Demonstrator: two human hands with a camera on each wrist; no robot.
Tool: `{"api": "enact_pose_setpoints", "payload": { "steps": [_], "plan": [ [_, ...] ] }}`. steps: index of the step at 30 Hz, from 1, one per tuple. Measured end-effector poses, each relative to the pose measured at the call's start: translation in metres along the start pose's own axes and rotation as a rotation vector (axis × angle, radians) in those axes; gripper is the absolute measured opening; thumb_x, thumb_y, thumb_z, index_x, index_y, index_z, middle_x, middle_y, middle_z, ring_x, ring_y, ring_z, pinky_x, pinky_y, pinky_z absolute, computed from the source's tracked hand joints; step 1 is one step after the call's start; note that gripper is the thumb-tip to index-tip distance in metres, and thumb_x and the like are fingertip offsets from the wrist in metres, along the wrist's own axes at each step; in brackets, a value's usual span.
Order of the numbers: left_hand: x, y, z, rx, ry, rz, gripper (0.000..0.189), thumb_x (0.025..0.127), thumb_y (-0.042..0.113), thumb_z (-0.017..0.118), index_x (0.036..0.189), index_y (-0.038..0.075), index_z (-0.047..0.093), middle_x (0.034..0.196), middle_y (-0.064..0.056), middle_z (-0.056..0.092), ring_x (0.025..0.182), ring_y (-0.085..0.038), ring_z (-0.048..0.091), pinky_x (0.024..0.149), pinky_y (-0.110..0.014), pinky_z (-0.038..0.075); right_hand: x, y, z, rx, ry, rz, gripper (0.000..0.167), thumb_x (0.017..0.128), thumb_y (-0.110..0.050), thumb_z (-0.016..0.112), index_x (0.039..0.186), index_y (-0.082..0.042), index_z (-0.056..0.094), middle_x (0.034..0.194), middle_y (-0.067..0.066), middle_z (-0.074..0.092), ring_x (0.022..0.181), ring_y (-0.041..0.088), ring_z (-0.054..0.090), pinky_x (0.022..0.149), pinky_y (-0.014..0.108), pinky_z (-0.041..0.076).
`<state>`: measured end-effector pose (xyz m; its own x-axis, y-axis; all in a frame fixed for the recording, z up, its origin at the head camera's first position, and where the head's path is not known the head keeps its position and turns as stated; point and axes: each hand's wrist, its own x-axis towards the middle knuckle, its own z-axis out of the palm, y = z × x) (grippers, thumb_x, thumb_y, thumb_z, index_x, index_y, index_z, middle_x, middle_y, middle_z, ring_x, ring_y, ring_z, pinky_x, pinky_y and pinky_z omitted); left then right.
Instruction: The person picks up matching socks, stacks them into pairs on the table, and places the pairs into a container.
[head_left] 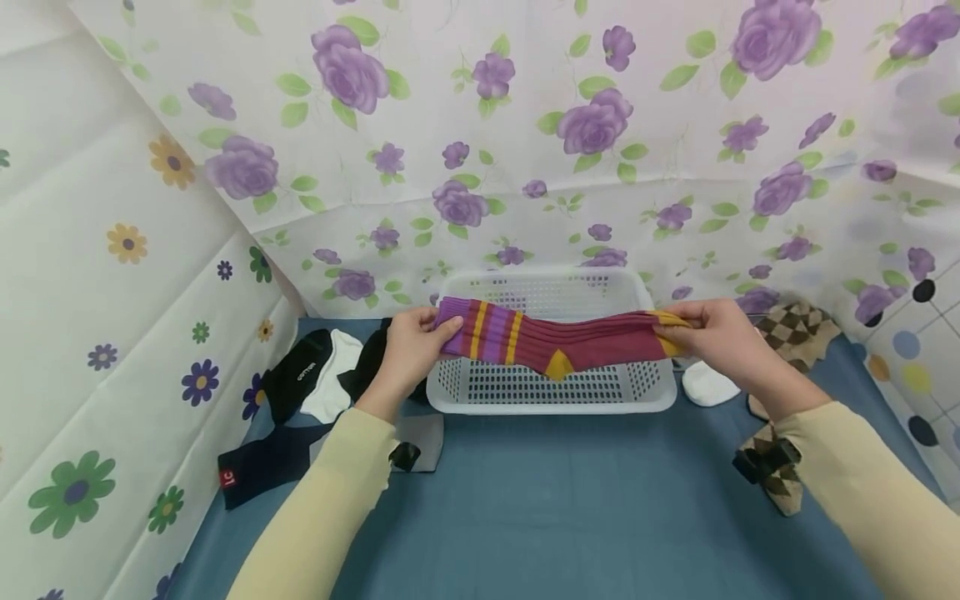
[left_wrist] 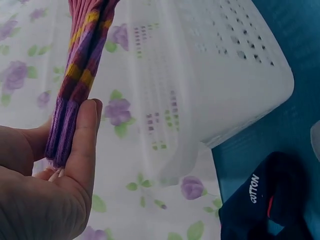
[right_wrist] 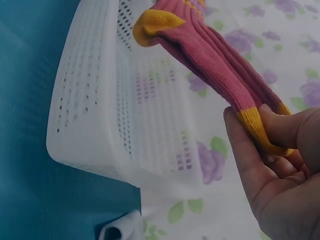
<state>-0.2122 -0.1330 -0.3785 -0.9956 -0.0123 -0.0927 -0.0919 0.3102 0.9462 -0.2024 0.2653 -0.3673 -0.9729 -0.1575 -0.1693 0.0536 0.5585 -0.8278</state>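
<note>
A pair of maroon socks (head_left: 592,343) with purple and yellow stripes and yellow heels and toes is stretched sideways above a white plastic basket (head_left: 551,408). My left hand (head_left: 411,346) pinches the purple cuffs between thumb and fingers. At the other end, my right hand (head_left: 720,337) grips the yellow toes. Two cuffs lie side by side in the left wrist view, on the socks (left_wrist: 75,95). In the right wrist view the yellow toe (right_wrist: 252,127) sits between thumb and fingers, and a yellow heel (right_wrist: 155,26) sticks out farther up.
Left of the basket lie a black sock (head_left: 296,379), a white sock (head_left: 332,375), a navy sock (head_left: 266,467) and a grey sock (head_left: 427,437). On the right are a white sock (head_left: 707,383) and brown checkered socks (head_left: 801,333). Flowered sheeting (head_left: 465,133) rises behind the blue surface (head_left: 555,508).
</note>
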Motion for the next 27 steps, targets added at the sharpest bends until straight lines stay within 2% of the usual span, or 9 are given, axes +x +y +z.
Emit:
{"api": "enact_pose_setpoints", "payload": {
  "steps": [3,6,11,14,19,22,27],
  "plan": [
    [0.011,-0.004,0.003,0.069,0.0,-0.042,0.038,0.089,0.031,0.063,0.117,0.006,0.061,0.1,-0.014,0.068,0.08,-0.022,0.071,0.067,-0.036,0.057,0.014,0.001,0.0,-0.028,-0.032,0.015,0.049,0.088,-0.041,0.062,0.125,-0.008,0.06,0.113,0.015,0.066,0.087,0.015,0.067,0.07,0.031,0.056],
    [0.022,-0.004,0.008,0.167,0.001,-0.07,0.036,0.089,0.029,0.063,0.115,0.005,0.061,0.099,-0.015,0.066,0.078,-0.024,0.07,0.068,-0.039,0.057,0.027,0.001,0.001,-0.113,-0.036,0.001,0.044,0.089,-0.035,0.062,0.122,-0.006,0.061,0.112,0.018,0.065,0.085,0.017,0.067,0.069,0.031,0.056],
    [0.035,-0.001,0.018,0.324,0.001,-0.102,0.035,0.089,0.027,0.064,0.114,0.002,0.06,0.102,-0.013,0.063,0.083,-0.024,0.069,0.062,-0.033,0.057,0.046,0.001,0.007,-0.217,-0.041,-0.009,0.038,0.089,-0.029,0.064,0.116,-0.003,0.065,0.11,0.021,0.065,0.083,0.02,0.066,0.07,0.035,0.057],
    [0.042,-0.001,0.025,0.375,0.008,-0.123,0.031,0.089,0.025,0.065,0.108,0.002,0.062,0.101,-0.013,0.063,0.082,-0.023,0.068,0.057,-0.029,0.056,0.054,0.004,0.011,-0.249,-0.05,0.001,0.033,0.09,-0.024,0.064,0.113,-0.001,0.066,0.108,0.022,0.065,0.081,0.02,0.065,0.068,0.035,0.057],
    [0.054,-0.004,0.033,0.446,0.024,-0.153,0.022,0.088,0.022,0.066,0.094,0.002,0.064,0.098,-0.013,0.065,0.076,-0.024,0.068,0.058,-0.033,0.057,0.066,0.005,0.019,-0.297,-0.061,0.036,0.029,0.09,-0.019,0.063,0.111,0.001,0.066,0.101,0.021,0.068,0.077,0.02,0.066,0.064,0.032,0.056],
    [0.06,-0.005,0.036,0.484,0.029,-0.147,0.02,0.088,0.022,0.066,0.093,0.002,0.062,0.1,-0.014,0.064,0.079,-0.024,0.067,0.059,-0.034,0.057,0.073,0.002,0.023,-0.344,-0.068,0.034,0.025,0.089,-0.017,0.064,0.105,0.001,0.069,0.096,0.019,0.069,0.075,0.02,0.065,0.061,0.029,0.054],
    [0.064,-0.007,0.042,0.575,0.022,-0.111,0.02,0.088,0.021,0.065,0.092,0.002,0.062,0.101,-0.013,0.064,0.08,-0.021,0.064,0.056,-0.027,0.053,0.082,-0.005,0.029,-0.429,-0.057,0.014,0.02,0.086,-0.014,0.065,0.098,0.001,0.072,0.094,0.019,0.07,0.074,0.022,0.062,0.058,0.027,0.05]
  ]
}}
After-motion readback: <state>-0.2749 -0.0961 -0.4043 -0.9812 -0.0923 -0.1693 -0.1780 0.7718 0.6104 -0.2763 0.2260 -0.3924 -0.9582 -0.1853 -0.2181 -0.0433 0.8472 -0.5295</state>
